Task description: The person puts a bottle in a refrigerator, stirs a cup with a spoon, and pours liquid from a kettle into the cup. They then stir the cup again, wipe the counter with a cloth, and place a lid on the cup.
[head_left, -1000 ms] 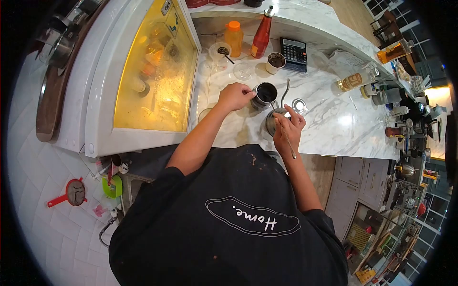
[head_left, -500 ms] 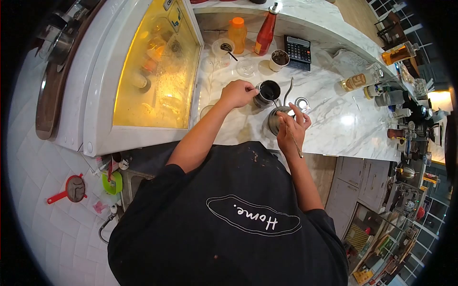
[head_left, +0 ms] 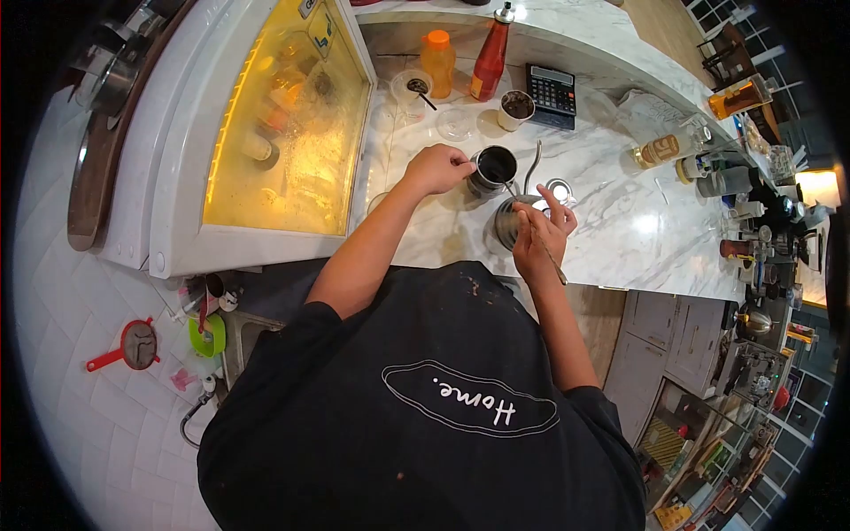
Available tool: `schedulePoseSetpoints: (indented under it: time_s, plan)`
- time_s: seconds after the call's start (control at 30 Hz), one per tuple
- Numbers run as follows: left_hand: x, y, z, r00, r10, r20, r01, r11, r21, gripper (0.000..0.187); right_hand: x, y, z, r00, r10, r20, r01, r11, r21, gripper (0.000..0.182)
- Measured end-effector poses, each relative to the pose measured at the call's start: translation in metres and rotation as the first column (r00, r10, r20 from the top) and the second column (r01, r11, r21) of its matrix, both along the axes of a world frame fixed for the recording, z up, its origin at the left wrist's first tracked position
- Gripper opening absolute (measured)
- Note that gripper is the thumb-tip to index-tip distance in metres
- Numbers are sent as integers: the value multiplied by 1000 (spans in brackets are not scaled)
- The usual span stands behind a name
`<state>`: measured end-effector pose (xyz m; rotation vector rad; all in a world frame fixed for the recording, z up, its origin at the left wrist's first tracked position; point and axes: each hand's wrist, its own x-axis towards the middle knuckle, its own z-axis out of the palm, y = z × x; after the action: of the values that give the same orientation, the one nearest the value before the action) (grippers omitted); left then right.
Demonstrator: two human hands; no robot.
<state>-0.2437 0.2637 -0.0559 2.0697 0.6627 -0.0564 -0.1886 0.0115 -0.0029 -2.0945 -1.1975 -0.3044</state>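
Observation:
A metal cup [head_left: 483,188] with dark contents stands on the marble counter. My left hand [head_left: 440,169] is closed at its left side, thumb and finger pinched at the rim or handle; the exact grip is hard to make out. My right hand [head_left: 543,237] pinches a long thin spoon [head_left: 554,263]. The spoon's far end reaches to the cup's near right edge, and its tip is not visible. Beneath my right fingers sits a steel gooseneck kettle [head_left: 506,226], partly hidden, its thin spout rising to the right of the cup. A round metal lid [head_left: 559,190] lies beside the kettle.
Behind the cup are a paper cup of dark grounds [head_left: 516,106], a calculator [head_left: 551,93], a red bottle [head_left: 490,62], an orange-capped bottle [head_left: 438,66] and a plastic cup with a black spoon [head_left: 409,93]. A lit glass-door fridge [head_left: 283,150] borders the left; a labelled bottle [head_left: 660,152] lies right.
The view has shifted slightly. My right hand and the spoon have moved a little at the cup; my left hand keeps its place at the cup's side.

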Motion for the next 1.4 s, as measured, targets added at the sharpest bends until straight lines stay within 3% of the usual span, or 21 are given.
schedulePoseSetpoints:
  time_s: [0.33, 0.43, 0.53, 0.73, 1.4]
  plan:
    - [1, 4, 2, 1000, -21, -18, 20, 998, -53, 32, 11, -1, -1, 1000, 23, 2, -23, 1000, -9, 8]
    - [1, 4, 2, 999, -26, -26, 25, 999, -47, 32, 12, 0, 2, 999, 16, -29, -16, 1000, -16, 17]
    - [1, 3, 2, 998, -33, -49, 31, 999, -35, 32, 16, 0, 1, 999, 37, -19, -37, 999, -13, 9]
    - [3, 7, 8, 988, -91, -122, 87, 996, -32, 37, 23, 1, 2, 998, 38, -49, -40, 999, -38, 11]
    - [4, 10, 5, 988, -118, -97, 114, 992, -45, 37, 31, 4, 3, 997, 40, -66, -41, 999, -8, 14]
